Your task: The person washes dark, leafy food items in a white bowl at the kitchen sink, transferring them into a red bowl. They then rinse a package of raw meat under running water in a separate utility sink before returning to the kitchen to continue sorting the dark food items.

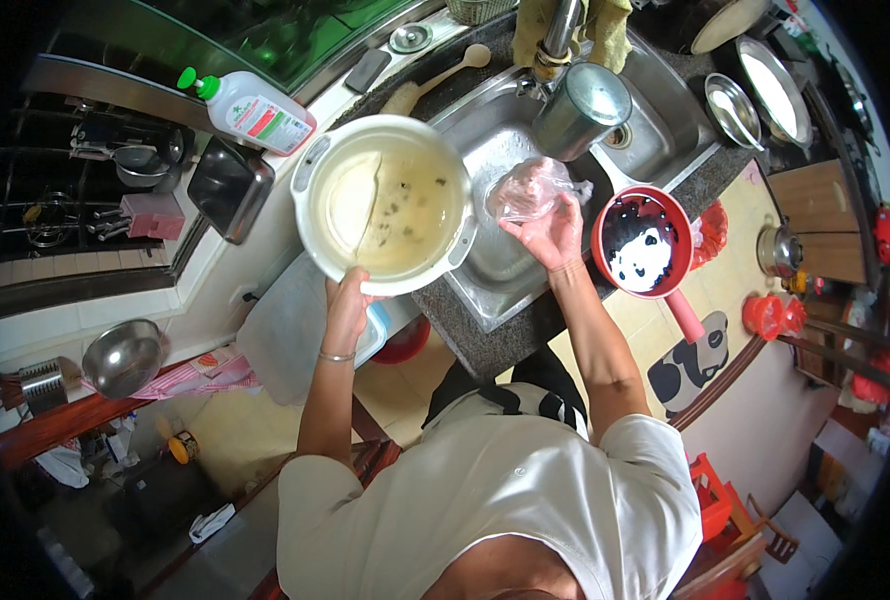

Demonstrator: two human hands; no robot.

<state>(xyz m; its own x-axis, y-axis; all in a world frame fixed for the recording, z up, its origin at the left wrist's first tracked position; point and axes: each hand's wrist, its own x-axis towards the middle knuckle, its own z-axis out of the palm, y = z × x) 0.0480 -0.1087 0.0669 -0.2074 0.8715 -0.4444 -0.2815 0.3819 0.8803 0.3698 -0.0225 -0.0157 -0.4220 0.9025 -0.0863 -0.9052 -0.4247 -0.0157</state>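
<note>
My left hand (349, 300) grips the near rim of a white plastic basin (311, 247) at the counter's left. Cloudy yellowish liquid fills it, with small dark bits in the middle and a pale curved shape on the left that I cannot identify. Over the sink (482, 281), my right hand (554, 236) holds a clear plastic bag (531, 191), its fingers beneath and around the side. The bag holds something pale pink, perhaps raw meat. To the right of that hand stands a red handled pot (602, 259) with dark pieces in liquid and a bright reflection.
A steel canister (581, 116) stands by the faucet (561, 34). A wooden spoon (452, 71) lies behind the basin. A green-topped pump bottle (261, 112) is on the windowsill side. Steel bowls (731, 112) sit at the far right of the granite counter (460, 341).
</note>
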